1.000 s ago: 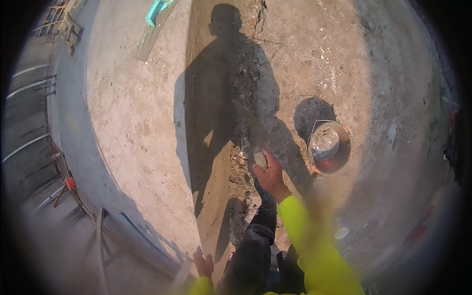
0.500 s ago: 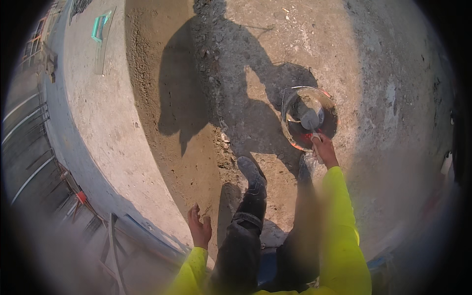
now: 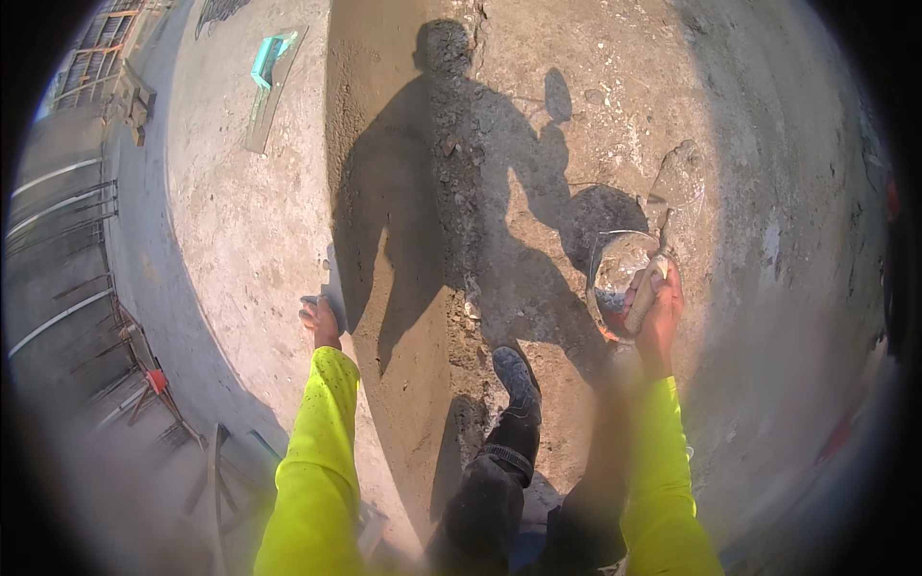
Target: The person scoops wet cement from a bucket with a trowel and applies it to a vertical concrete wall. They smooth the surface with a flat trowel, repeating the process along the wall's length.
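My right hand [image 3: 656, 312] is closed around the wooden handle of a trowel [image 3: 678, 178]. The trowel is raised over the far rim of a bucket [image 3: 612, 331], and its blade looks coated with grey mortar. Part of the bucket is hidden behind this hand; its rim shows orange-red near me, with a thin wire handle on the far side. My left hand [image 3: 323, 323] rests at the edge of a pale concrete ledge [image 3: 240, 221], fingers laid on the surface and nothing visible in them.
A float with a turquoise handle [image 3: 268, 61] lies on the ledge at the far left. Beside the ledge runs a strip of smooth damp mortar [image 3: 403, 422], bordered by loose rubble [image 3: 461, 192]. My boot [image 3: 517, 379] stands on the rough ground. Metal bars [image 3: 58, 230] lie lower left.
My right hand has lifted the trowel out of the bucket, with mortar on its blade. My left hand has moved forward and left from the air onto the ledge edge. The view has shifted.
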{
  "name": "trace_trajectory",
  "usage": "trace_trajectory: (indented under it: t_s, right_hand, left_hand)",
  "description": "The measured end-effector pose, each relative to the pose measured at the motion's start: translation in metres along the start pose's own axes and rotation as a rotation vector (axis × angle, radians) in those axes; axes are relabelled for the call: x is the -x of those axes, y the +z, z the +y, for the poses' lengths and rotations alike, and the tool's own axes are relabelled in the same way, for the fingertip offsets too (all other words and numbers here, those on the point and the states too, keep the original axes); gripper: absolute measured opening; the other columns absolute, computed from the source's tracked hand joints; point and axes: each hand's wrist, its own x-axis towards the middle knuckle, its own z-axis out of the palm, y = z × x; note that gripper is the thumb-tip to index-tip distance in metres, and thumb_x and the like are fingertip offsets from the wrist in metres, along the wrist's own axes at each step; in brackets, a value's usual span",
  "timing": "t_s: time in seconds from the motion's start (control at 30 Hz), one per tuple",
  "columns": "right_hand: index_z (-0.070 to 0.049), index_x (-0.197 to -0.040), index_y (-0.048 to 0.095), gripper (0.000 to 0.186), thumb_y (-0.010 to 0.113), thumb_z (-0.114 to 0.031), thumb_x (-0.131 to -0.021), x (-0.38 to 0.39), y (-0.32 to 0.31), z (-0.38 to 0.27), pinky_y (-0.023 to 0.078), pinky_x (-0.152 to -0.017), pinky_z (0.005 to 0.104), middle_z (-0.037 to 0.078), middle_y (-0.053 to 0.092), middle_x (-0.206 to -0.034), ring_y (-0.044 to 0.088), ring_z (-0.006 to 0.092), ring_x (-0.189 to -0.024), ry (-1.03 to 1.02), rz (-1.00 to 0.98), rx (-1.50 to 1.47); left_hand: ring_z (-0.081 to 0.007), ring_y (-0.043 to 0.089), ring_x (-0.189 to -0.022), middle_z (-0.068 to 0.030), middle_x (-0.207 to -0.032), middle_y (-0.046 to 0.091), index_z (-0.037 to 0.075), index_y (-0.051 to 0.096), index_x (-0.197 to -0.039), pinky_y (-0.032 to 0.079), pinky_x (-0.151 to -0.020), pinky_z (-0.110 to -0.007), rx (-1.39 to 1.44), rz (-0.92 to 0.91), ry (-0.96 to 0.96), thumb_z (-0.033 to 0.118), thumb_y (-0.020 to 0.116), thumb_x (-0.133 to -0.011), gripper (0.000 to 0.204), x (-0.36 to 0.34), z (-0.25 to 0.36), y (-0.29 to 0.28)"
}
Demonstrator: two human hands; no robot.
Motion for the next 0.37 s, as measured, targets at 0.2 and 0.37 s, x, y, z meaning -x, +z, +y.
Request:
trace_trajectory:
  t_s: [0.2,0.37]
  right_hand:
    - [0.005,-0.145,0.036,0.058,0.062,-0.012,-0.095,-0.051,0.195,0.028,0.049,-0.083,0.0268,0.012,0.059,-0.116,0.058,0.0157,-0.097,-0.520,0.367,-0.010]
    - [-0.013,-0.149,0.040,0.069,0.062,-0.018,-0.084,-0.069,0.373,0.064,0.049,-0.095,0.0462,0.021,0.059,-0.134,0.061,0.0409,-0.116,-0.479,-0.440,0.566]
  left_hand:
    - [-0.0419,-0.021,-0.148,-0.0175,-0.162,-0.020,0.019,-0.007,-0.158,-0.001,-0.119,-0.057,0.046,-0.180,-0.098,0.059,0.047,-0.091,0.095,0.038,0.020,-0.019]
    - [-0.0415,-0.021,-0.148,-0.0132,-0.162,-0.022,0.021,-0.010,-0.157,0.000,-0.118,-0.059,0.062,-0.163,-0.055,0.059,0.048,-0.092,0.096,0.041,0.038,-0.023]
